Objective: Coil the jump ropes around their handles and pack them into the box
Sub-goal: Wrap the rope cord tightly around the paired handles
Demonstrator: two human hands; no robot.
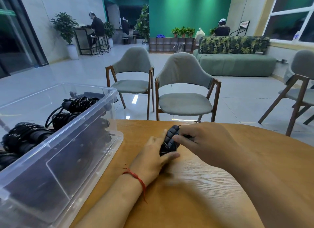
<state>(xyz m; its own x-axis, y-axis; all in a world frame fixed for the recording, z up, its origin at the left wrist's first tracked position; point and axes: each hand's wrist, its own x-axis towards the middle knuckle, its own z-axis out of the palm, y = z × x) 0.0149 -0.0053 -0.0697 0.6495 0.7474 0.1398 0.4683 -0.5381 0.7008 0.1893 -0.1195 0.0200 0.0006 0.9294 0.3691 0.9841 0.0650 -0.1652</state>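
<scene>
Distant sign board: lettering too small to read. No other legible text.

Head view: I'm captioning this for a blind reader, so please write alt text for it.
Two hands hold a black jump rope over a wooden table, the left hand around its lower end, the right hand pinching near the top. Beside them a clear box holds several coiled ropes; grey chairs stand beyond.
</scene>
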